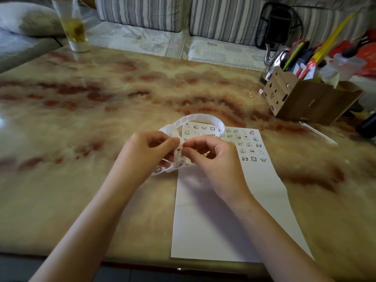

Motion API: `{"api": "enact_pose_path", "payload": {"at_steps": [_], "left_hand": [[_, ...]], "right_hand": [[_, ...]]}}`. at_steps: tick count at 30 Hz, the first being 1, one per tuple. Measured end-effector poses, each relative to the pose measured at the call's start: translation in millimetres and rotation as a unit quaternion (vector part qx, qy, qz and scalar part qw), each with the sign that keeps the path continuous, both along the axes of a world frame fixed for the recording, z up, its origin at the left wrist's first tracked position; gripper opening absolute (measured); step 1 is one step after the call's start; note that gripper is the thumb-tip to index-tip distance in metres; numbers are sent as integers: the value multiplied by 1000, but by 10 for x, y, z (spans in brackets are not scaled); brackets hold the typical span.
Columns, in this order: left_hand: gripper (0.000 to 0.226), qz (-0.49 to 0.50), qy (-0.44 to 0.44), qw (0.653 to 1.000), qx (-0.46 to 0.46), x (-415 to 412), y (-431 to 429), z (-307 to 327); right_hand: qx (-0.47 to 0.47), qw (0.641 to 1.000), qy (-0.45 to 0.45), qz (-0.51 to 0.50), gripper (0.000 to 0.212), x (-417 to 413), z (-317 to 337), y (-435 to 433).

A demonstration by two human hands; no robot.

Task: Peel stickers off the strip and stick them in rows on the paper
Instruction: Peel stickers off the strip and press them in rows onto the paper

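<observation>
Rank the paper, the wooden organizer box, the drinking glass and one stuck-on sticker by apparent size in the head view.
1. paper
2. wooden organizer box
3. drinking glass, though it stands farther off and the frame's top cuts it
4. sticker

Glossy beige-and-rust marbled table (101, 98), tall clear glass of yellowish drink (74, 27) on its far left corner, brown cut-out organiser box (305, 100) of pens (294, 55) on its right side, grey striped sofa cushions (142, 13) beyond it

Bare forearms (97, 210), bare left hand (148, 151), right hand (215, 159)
</observation>
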State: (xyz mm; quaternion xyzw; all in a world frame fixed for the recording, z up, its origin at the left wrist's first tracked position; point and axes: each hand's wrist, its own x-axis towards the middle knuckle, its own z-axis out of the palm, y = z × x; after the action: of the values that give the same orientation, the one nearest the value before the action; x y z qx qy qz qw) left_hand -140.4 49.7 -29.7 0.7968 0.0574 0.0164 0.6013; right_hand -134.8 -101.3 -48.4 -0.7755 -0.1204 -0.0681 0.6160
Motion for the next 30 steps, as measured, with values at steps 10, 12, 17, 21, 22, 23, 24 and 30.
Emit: {"api": "enact_pose_path", "payload": {"at_steps": [10,12,17,21,22,23,24,30], "left_hand": [[18,2,-12,1000,-23,3,-35,-19],[18,4,-14,1000,-21,7,-35,-23],[19,8,-19,1000,-23,7,-43,-29],[18,15,-26,999,-15,7,-33,-34],[18,13,-27,999,-16,9,-34,-34],[18,11,-28,999,-16,10,-36,-31],[18,9,-28,999,-17,11,-39,-30],[17,-3,-26,999,-31,-2,-45,-24]], "right_hand": [[-5,999,-32,-8,11,-10,-13,-2],[-11,999,-36,-7,9,-11,-15,-1],[-35,998,-53,-8,2,-11,-25,-11],[-48,997,-67,-12,4,-24,-28,3],[-34,997,-63,-11,4,-27,-25,7],[-20,998,-60,-9,5,-29,-21,9],[-11,998,-57,-7,5,-31,-18,11],[-3,999,-51,-13,4,-24,-22,7]]}}
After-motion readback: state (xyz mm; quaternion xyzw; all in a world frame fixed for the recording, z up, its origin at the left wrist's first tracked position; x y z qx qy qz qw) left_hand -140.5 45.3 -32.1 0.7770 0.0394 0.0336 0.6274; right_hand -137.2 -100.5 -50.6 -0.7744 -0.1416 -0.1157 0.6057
